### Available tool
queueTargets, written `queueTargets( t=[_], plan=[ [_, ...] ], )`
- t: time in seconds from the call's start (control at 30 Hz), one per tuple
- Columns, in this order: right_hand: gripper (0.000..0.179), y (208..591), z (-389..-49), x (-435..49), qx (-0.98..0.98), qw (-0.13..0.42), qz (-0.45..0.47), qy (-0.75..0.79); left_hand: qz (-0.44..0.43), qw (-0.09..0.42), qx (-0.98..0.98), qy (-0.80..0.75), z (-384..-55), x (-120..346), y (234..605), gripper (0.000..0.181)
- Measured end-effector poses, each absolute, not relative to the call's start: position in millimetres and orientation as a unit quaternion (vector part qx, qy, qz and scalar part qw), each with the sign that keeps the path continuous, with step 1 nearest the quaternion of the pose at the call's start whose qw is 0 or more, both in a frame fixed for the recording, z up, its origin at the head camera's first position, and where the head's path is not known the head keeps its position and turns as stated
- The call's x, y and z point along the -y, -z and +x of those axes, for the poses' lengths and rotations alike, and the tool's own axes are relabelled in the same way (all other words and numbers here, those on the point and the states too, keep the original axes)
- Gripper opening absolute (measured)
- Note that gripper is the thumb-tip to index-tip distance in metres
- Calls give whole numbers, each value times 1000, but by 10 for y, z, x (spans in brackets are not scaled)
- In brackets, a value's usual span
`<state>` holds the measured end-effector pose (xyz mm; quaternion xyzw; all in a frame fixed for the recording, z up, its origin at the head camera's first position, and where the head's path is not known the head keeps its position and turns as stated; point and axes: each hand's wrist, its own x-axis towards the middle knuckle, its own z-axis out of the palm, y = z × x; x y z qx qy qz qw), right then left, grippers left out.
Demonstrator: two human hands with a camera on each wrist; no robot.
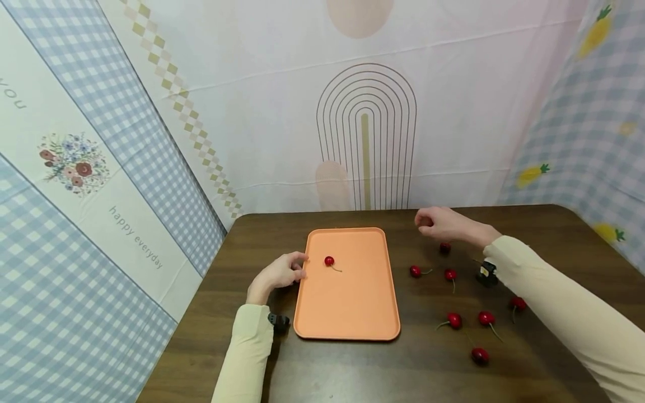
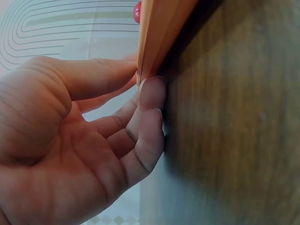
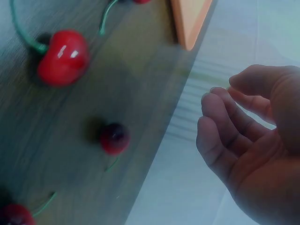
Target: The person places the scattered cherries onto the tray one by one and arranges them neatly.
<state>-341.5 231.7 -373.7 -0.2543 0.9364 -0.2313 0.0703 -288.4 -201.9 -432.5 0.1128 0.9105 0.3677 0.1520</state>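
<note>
An orange rectangular tray (image 1: 347,302) lies on the table with one red cherry (image 1: 329,261) on it, stem pointing to the right. My left hand (image 1: 279,271) is at the tray's left edge. In the left wrist view its thumb lies on the rim and the fingers curl against the outer side, pinching the tray. Past the tray's far right corner, my right hand (image 1: 445,223) hovers with loosely curled fingers and nothing visible in them. Beneath its wrist is a dark red cherry (image 1: 445,248). Closer to the tray sits another cherry (image 1: 415,271).
Several more stemmed cherries are scattered on the right of the brown wooden table (image 1: 327,369), including one cherry (image 1: 480,356) nearest the front. My right forearm reaches over that side. A patterned cloth (image 1: 262,112) hangs behind the table's back edge.
</note>
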Motion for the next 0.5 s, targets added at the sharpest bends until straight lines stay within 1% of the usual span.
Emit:
queueTargets(
  t=[0.13,0.33,0.5],
  plan=[
    [17,3795,-3431,-2445,-941,66,-248,220,114,150,-912,-365,-2880,2017,4323,41],
    [22,3911,-3471,-2629,-944,93,-218,230,113,151,-911,-367,-2884,2025,4332,42],
    [24,3989,-3481,-2753,-946,104,-206,229,116,150,-911,-366,-2895,2029,4341,42]
  ],
)
